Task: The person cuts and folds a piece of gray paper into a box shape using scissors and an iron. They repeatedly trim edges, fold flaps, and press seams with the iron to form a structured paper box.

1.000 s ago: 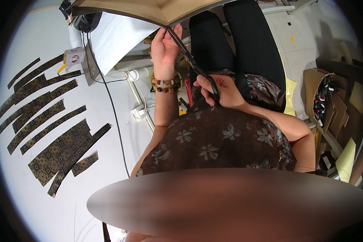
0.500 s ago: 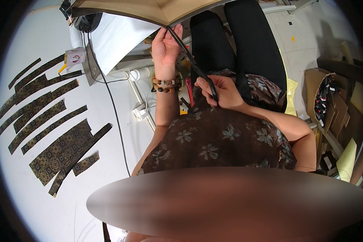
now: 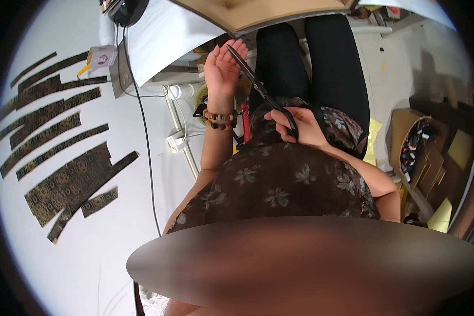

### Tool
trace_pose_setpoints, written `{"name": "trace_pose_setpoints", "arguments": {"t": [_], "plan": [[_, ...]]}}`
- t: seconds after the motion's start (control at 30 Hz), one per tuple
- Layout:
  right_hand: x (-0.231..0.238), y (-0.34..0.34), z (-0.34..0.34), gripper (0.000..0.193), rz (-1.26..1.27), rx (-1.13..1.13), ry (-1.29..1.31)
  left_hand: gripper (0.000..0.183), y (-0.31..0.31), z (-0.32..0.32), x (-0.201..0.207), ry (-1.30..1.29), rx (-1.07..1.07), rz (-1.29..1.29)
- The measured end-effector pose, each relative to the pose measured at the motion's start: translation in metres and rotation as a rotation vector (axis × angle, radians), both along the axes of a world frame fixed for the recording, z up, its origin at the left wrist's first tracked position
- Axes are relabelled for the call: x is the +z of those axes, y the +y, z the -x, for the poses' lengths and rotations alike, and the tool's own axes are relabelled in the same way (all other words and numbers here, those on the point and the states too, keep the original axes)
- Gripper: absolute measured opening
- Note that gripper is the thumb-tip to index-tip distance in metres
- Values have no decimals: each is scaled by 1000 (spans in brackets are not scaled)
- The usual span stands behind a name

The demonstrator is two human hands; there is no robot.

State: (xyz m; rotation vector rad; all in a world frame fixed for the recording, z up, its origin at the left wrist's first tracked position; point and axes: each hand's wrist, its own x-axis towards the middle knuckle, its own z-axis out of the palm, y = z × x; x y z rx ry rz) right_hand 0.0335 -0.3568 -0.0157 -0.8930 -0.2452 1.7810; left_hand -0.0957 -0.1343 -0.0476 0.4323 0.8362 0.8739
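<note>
Dark scissors (image 3: 259,88) are in my right hand (image 3: 306,126), its fingers at the handle loops in front of my body. Their blades point up and left, toward the fingers of my left hand (image 3: 223,69). That hand lies palm up with the fingers stretched out, and nothing shows in its palm. Just beyond its fingertips is the lower corner of a tan piece with a dark edge (image 3: 268,17), box-like in shape and cut off by the top of the picture. Beaded bracelets (image 3: 220,119) circle my left wrist.
On the white surface at left lie several dark patterned strips (image 3: 73,179). A small carton (image 3: 101,57) and a black cable (image 3: 146,126) are beside them. At right, an open cardboard box (image 3: 397,131) stands by a bin of small dark pieces (image 3: 416,147).
Both hands have shifted slightly right and down in the picture. The scissors' blades look more separated from the tan piece's corner, and my left fingertips sit lower, away from its edge.
</note>
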Motion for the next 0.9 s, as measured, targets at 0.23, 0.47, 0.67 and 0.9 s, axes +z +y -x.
{"name": "trace_pose_setpoints", "arguments": {"t": [0.23, 0.47, 0.67, 0.9], "plan": [[-6, 9, -16, 30, 9, 81, 65, 31, -2, 29, -3, -4, 8, -139], [-9, 14, -15, 29, -60, 117, 32, 14, -13, 30, -1, 190, 128, -300], [-7, 18, -17, 28, -123, 139, -17, 20, -18, 22, 2, 193, 252, -351], [-3, 18, -21, 29, -134, 136, -27, 18, -25, 18, 8, 195, 338, -537]]}}
